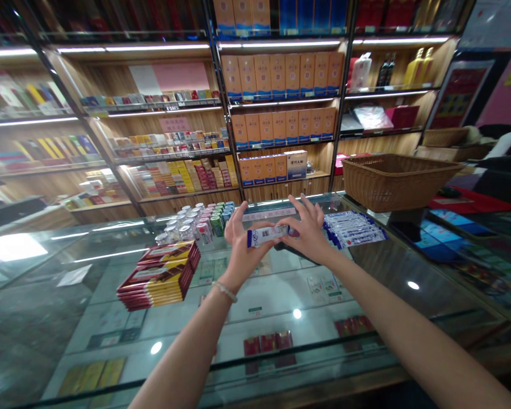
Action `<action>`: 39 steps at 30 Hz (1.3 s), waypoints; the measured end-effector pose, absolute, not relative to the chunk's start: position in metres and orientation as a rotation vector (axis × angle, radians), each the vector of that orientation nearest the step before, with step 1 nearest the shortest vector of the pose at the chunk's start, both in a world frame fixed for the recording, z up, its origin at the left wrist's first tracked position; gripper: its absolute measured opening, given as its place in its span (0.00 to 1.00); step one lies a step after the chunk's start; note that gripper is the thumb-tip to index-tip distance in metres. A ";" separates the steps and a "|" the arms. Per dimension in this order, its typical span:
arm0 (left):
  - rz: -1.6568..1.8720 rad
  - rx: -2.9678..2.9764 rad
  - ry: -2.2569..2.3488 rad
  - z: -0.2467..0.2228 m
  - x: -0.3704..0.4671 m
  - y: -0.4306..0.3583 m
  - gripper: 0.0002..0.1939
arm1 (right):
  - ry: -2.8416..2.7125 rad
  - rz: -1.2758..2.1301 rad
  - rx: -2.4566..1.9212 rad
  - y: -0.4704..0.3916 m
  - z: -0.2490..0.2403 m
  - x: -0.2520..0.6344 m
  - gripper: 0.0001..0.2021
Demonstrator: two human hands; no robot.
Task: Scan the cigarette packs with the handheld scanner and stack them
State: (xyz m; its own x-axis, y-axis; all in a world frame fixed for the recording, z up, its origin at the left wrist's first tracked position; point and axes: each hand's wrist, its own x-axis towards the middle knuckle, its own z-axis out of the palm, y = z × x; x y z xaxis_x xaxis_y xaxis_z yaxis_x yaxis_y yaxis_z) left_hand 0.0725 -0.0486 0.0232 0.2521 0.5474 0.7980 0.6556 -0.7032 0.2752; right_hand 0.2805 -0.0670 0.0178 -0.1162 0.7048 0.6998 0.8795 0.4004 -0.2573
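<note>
Above the glass counter, both my hands hold one small blue-and-white wrapped packet (264,235) lengthwise. My left hand (241,241) pinches its left end between thumb and fingers; a pale bead bracelet circles that wrist. At the packet's right end, my right hand (306,230) has thumb and finger closed on it, other fingers raised. Just right of that hand lies a row of similar blue-and-white packets (355,229). Stacks of red-and-yellow packs (162,275) sit left of my left hand. Behind them stand several small cans (196,221).
A wicker basket (396,182) rests on the counter at the right. Cigarette-like boxes (270,343) lie under the glass counter top (281,301). Along the back, wooden shelves hold orange boxes (281,76), bottles (419,67) and rows of small packs (187,176).
</note>
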 end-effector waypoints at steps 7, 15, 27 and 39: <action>-1.467 -2.343 -1.148 0.022 0.074 -0.042 0.15 | -1.848 -0.338 -1.320 -0.067 0.015 0.277 0.12; -1.499 -2.261 -1.193 0.027 0.080 -0.044 0.10 | -1.854 -0.373 -1.285 -0.065 0.006 0.263 0.17; -1.117 -2.191 -0.985 0.046 0.061 -0.044 0.05 | -1.734 -0.505 -1.295 -0.074 0.028 0.288 0.24; -0.989 -2.315 -0.899 0.038 0.063 -0.044 0.08 | -1.744 -0.179 -1.354 -0.069 0.027 0.288 0.14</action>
